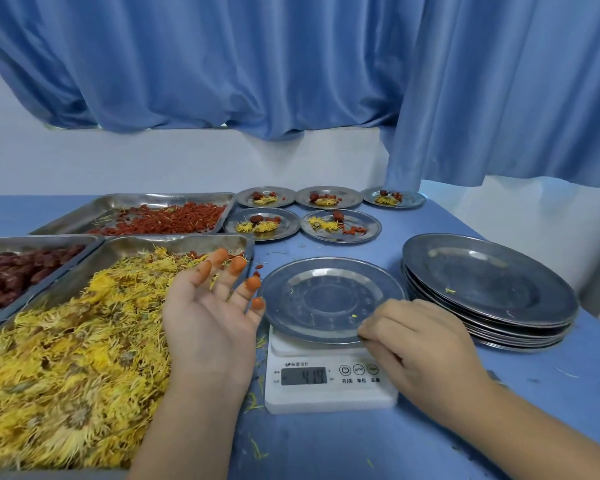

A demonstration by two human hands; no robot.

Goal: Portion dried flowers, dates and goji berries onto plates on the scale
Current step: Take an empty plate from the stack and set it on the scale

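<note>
A bare steel plate sits on the white scale, with only a few petal bits on it. My right hand pinches its near right rim. My left hand hovers palm up over the right edge of the tray of yellow dried flowers, fingers spread, fingertips stained orange, holding nothing. A tray of dark red dates lies at far left. Behind it is the tray of goji berries.
Several filled plates with flowers, a date and goji stand at the back of the blue table. A stack of steel plates sits right of the scale. Blue curtains hang behind. The table's right edge is close to the stack.
</note>
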